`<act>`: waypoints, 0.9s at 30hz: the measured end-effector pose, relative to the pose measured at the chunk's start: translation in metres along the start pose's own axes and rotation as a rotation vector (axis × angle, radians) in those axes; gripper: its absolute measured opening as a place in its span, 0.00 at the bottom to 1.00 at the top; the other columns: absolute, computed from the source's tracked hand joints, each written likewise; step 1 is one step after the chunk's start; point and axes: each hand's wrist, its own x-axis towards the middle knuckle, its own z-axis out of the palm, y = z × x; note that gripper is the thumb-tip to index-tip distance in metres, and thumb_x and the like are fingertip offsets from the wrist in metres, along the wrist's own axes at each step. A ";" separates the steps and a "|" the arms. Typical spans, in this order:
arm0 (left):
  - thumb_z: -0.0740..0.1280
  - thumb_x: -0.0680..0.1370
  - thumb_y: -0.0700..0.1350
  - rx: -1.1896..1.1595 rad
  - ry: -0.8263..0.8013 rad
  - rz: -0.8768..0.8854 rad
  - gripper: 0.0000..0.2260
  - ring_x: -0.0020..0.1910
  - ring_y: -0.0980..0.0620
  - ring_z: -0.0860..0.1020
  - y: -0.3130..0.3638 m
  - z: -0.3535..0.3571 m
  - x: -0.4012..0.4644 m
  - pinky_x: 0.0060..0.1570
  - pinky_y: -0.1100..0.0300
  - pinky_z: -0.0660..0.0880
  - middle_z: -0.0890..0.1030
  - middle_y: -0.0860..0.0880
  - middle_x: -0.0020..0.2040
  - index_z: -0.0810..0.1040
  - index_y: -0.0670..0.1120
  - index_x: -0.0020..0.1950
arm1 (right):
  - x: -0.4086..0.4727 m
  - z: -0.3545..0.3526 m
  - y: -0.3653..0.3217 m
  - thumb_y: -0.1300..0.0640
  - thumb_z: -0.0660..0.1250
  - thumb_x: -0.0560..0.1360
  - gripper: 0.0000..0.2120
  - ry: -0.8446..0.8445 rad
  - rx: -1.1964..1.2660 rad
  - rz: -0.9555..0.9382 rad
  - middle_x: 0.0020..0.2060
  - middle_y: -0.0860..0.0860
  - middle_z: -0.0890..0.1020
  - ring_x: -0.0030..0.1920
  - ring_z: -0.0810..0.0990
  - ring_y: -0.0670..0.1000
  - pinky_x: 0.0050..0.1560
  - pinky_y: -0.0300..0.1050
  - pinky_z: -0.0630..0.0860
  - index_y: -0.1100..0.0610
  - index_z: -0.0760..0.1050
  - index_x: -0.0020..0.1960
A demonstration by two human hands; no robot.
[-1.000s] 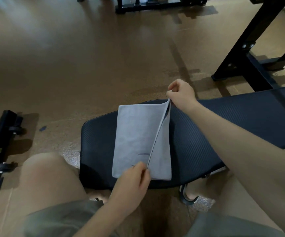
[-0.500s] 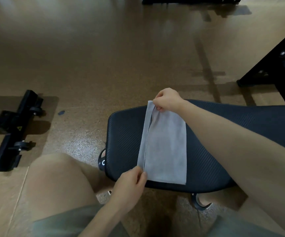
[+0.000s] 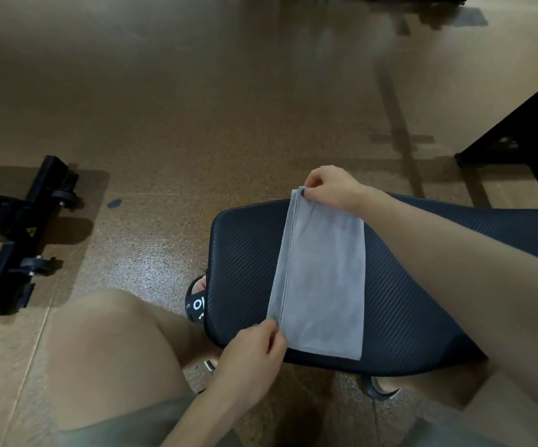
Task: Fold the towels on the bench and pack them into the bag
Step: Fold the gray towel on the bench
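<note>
A grey towel (image 3: 322,275) lies folded into a long narrow strip on the black ribbed bench pad (image 3: 406,291). My right hand (image 3: 332,188) pinches the towel's far left corner at the bench's far edge. My left hand (image 3: 251,353) pinches the near left corner at the bench's front edge. The stitched hems are stacked along the towel's left side. No bag is in view.
A black wheeled equipment base (image 3: 19,233) stands on the brown floor at the left. A black steel frame (image 3: 519,133) rises at the right. My bare knee (image 3: 106,343) and a sandalled foot (image 3: 196,301) sit just left of the bench.
The raised flap of the towel has been carried over and laid flat, making the strip narrower. Both hands kept their corners. The view shifted left, so the bench now sits further right.
</note>
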 end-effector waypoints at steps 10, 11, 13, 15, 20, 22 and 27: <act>0.53 0.85 0.53 0.237 0.101 0.004 0.13 0.37 0.54 0.73 0.003 -0.007 -0.001 0.34 0.55 0.65 0.73 0.53 0.38 0.63 0.53 0.40 | -0.004 0.021 0.001 0.54 0.58 0.84 0.06 0.072 -0.048 -0.028 0.44 0.50 0.79 0.43 0.76 0.52 0.40 0.47 0.70 0.55 0.72 0.53; 0.54 0.85 0.52 0.238 0.117 0.007 0.13 0.37 0.54 0.73 0.004 -0.008 -0.001 0.33 0.57 0.65 0.74 0.53 0.38 0.63 0.53 0.40 | -0.006 0.022 0.002 0.54 0.57 0.85 0.06 0.087 -0.042 -0.034 0.43 0.51 0.78 0.41 0.76 0.52 0.38 0.47 0.69 0.55 0.71 0.53; 0.54 0.84 0.52 0.245 0.148 0.005 0.13 0.37 0.54 0.73 0.004 -0.009 0.000 0.34 0.55 0.67 0.74 0.53 0.38 0.63 0.53 0.40 | -0.009 0.025 0.004 0.54 0.56 0.85 0.05 0.117 -0.043 -0.047 0.41 0.50 0.78 0.39 0.75 0.51 0.36 0.46 0.68 0.54 0.69 0.53; 0.53 0.84 0.52 0.291 0.165 -0.022 0.12 0.37 0.52 0.73 0.001 -0.009 0.002 0.37 0.51 0.68 0.73 0.53 0.38 0.62 0.53 0.40 | -0.010 0.030 0.005 0.55 0.56 0.85 0.05 0.153 -0.071 -0.065 0.39 0.51 0.78 0.38 0.74 0.51 0.34 0.47 0.66 0.54 0.67 0.52; 0.51 0.84 0.51 0.429 0.159 -0.072 0.09 0.38 0.48 0.73 -0.008 -0.006 0.009 0.37 0.52 0.66 0.72 0.53 0.39 0.61 0.52 0.44 | -0.009 0.039 0.008 0.57 0.56 0.85 0.05 0.221 -0.071 -0.089 0.37 0.53 0.77 0.38 0.73 0.55 0.34 0.49 0.65 0.55 0.67 0.50; 0.52 0.84 0.51 0.464 0.176 -0.064 0.09 0.39 0.47 0.76 -0.009 -0.005 0.010 0.36 0.53 0.66 0.72 0.54 0.39 0.61 0.52 0.45 | -0.009 0.041 0.008 0.57 0.56 0.85 0.05 0.250 -0.087 -0.092 0.37 0.54 0.78 0.39 0.75 0.57 0.36 0.51 0.68 0.55 0.66 0.50; 0.53 0.83 0.51 0.463 0.226 -0.030 0.10 0.33 0.51 0.72 -0.010 -0.007 0.009 0.32 0.54 0.63 0.71 0.54 0.36 0.59 0.53 0.42 | -0.012 0.048 0.007 0.58 0.54 0.85 0.05 0.341 -0.167 -0.129 0.36 0.56 0.77 0.38 0.76 0.59 0.40 0.57 0.75 0.56 0.66 0.52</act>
